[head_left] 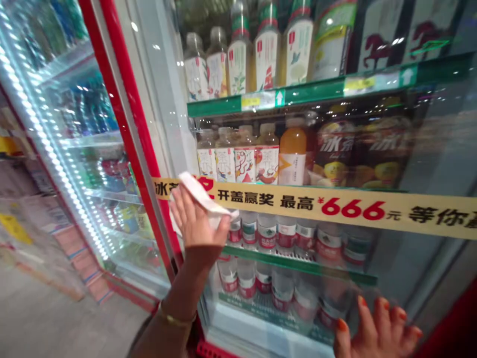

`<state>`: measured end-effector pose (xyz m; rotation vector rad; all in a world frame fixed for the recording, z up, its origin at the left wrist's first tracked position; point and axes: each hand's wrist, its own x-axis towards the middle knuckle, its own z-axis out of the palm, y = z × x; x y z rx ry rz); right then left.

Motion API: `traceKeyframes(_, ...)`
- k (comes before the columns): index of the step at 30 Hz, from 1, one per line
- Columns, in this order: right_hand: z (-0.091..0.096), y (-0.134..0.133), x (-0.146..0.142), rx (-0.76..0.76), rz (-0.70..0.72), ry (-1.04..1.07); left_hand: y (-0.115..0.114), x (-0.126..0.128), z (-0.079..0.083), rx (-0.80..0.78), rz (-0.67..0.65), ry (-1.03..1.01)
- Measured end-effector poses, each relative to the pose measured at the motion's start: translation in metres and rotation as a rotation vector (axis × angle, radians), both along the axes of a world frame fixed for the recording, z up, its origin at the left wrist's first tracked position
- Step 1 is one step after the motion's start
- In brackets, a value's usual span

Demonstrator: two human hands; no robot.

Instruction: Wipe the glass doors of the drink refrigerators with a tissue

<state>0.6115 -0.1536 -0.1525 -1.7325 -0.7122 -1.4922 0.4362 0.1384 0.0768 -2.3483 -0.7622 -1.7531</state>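
Note:
My left hand [196, 219] lies over a white cloth [201, 191] at the left side of a glass cooler door [428, 149], pressing it against the pane. The cloth covers part of a yellow strip [305, 201] with printed characters and a red 666. Low on the right, my right hand [376, 330] has its fingers spread in front of the same door, with no object visible in it. Whether its fingertips touch the glass I cannot tell. A thin bracelet [175, 318] circles my left wrist.
Behind the glass, green-edged shelves [298, 92] hold several rows of bottled drinks [268, 54]. A red door frame [126, 119] stands to the left, beside another lit cooler [100, 164]. Stacked cartons [84, 258] rest on the grey floor [112, 328] at far left.

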Motion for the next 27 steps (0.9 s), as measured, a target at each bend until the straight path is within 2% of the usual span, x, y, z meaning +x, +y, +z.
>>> traceKeyframes(1, 0.001, 0.0, -0.002, 0.005, 0.005, 0.025, -0.014, 0.009, 0.003, 0.085, -0.015, -0.001)
traceKeyframes(2, 0.002, 0.0, -0.004, 0.004, 0.01, 0.042, -0.03, 0.016, -0.009, 0.18, -0.037, 0.018)
traceKeyframes(3, 0.003, -0.001, -0.006, -0.003, 0.013, 0.05, -0.047, 0.021, -0.032, 0.275, -0.081, 0.063)
traceKeyframes(5, 0.005, -0.001, -0.01, -0.027, 0.016, 0.054, -0.076, 0.02, -0.103, 0.38, -0.163, 0.15)
traceKeyframes(7, 0.007, -0.002, -0.012, -0.043, 0.021, 0.07, -0.085, 0.005, -0.178, 0.474, -0.223, 0.302)
traceKeyframes(8, 0.008, -0.003, -0.014, -0.05, 0.026, 0.082, -0.08, -0.004, -0.206, 0.496, -0.212, 0.326)
traceKeyframes(9, 0.01, -0.004, -0.015, -0.058, 0.033, 0.092, -0.069, -0.014, -0.224, 0.509, -0.212, 0.332)
traceKeyframes(10, 0.012, -0.004, -0.017, -0.066, 0.04, 0.098, -0.056, -0.023, -0.229, 0.511, -0.202, 0.326)
traceKeyframes(11, 0.013, -0.005, -0.018, -0.074, 0.047, 0.099, -0.041, -0.029, -0.223, 0.501, -0.185, 0.303)
traceKeyframes(12, 0.015, -0.005, -0.019, -0.084, 0.052, 0.097, -0.028, -0.032, -0.206, 0.476, -0.164, 0.275)
traceKeyframes(14, 0.019, -0.004, -0.022, -0.098, 0.06, 0.091, -0.015, -0.025, -0.156, 0.389, -0.105, 0.199)
traceKeyframes(16, 0.021, -0.004, -0.023, -0.101, 0.068, 0.088, -0.023, -0.002, -0.109, 0.278, -0.066, 0.138)
traceKeyframes(17, 0.021, -0.003, -0.024, -0.096, 0.072, 0.091, -0.034, 0.013, -0.096, 0.238, -0.068, 0.136)
traceKeyframes(18, 0.021, -0.003, -0.024, -0.085, 0.074, 0.097, -0.048, 0.028, -0.091, 0.227, -0.11, 0.16)
traceKeyframes(19, 0.02, -0.004, -0.024, -0.074, 0.074, 0.107, -0.064, 0.041, -0.095, 0.249, -0.191, 0.216)
traceKeyframes(20, 0.019, -0.005, -0.024, -0.071, 0.074, 0.118, -0.078, 0.05, -0.106, 0.301, -0.33, 0.311)
traceKeyframes(21, 0.018, -0.006, -0.024, -0.076, 0.078, 0.124, -0.089, 0.055, -0.124, 0.357, -0.521, 0.436)
traceKeyframes(23, 0.019, -0.01, -0.024, -0.102, 0.102, 0.138, -0.101, 0.05, -0.163, 0.438, -0.782, 0.623)
traceKeyframes(25, 0.025, -0.016, -0.027, -0.126, 0.152, 0.166, -0.096, 0.031, -0.195, 0.453, -0.904, 0.719)
traceKeyframes(27, 0.034, -0.025, -0.036, -0.128, 0.215, 0.212, -0.084, 0.009, -0.207, 0.451, -0.963, 0.775)
